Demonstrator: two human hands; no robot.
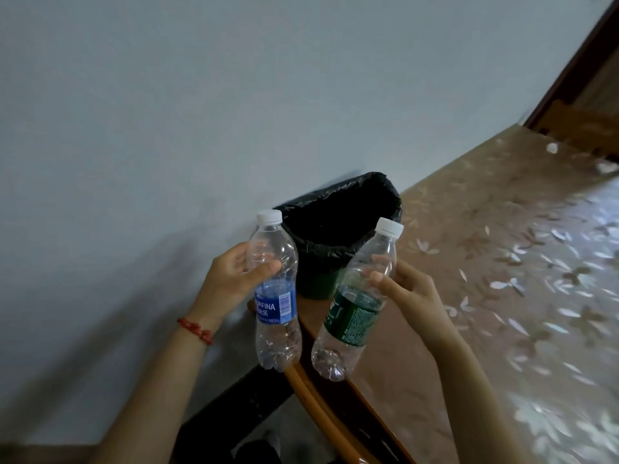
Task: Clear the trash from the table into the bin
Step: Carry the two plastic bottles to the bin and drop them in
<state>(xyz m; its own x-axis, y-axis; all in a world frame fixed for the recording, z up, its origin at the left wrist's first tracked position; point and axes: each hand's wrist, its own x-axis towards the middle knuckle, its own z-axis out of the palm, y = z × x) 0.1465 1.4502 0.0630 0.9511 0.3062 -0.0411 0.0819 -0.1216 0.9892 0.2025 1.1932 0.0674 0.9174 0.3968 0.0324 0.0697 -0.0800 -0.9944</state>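
My left hand (231, 279) grips a clear plastic bottle with a blue label (276, 306) and a white cap, held upright off the table's left edge. In my right hand (407, 286) is a second clear bottle with a green label (355, 313), tilted with its white cap leaning right. Both are held around their upper parts, and both look empty. Just beyond them stands the bin (338, 229), green with a black bag lining it, its mouth open toward me. It sits on the table's left corner by the wall.
The table (502, 296) has a brown floral cover and a wooden edge running down the left. Two small white scraps (552, 148) (607, 167) lie at its far end. A pale wall fills the left side; dark floor shows below the table edge.
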